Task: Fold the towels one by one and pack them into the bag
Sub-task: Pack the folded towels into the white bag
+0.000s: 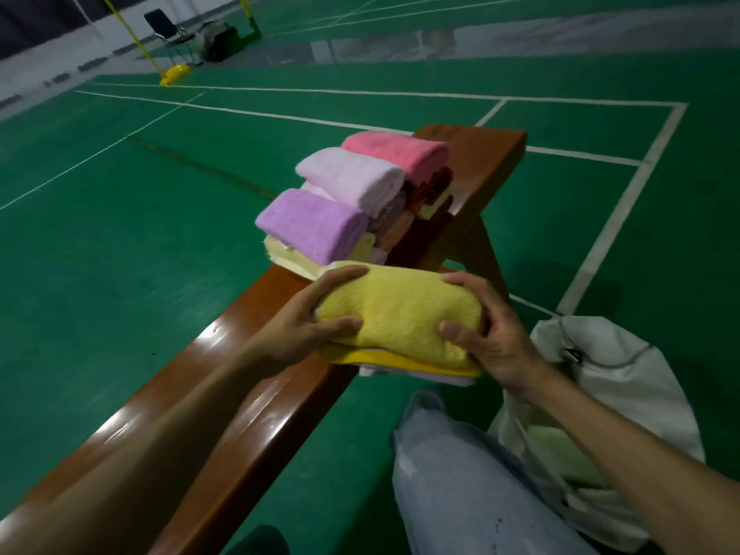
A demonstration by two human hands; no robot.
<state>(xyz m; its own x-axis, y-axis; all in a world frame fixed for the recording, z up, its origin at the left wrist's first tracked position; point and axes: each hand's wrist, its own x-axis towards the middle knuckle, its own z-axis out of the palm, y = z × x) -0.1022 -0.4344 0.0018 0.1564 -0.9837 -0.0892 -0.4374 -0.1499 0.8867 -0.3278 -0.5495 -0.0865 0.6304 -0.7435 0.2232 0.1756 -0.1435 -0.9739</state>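
Yellow towel (400,310), folded, is gripped at each end by the left hand (304,322) and right hand (492,346). The bag (608,378) sits below the right grip. A slack hold could let the fold open in transfer.

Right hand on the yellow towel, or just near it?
Touching. Head view shows the right hand gripping the yellow towel, thumb and fingers curled round its right end.

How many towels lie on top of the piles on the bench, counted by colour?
pink towel: 1
pale pink towel: 1
purple towel: 1
yellow towel: 1
Total: 4
Towels underneath are partly hidden and are not counted.
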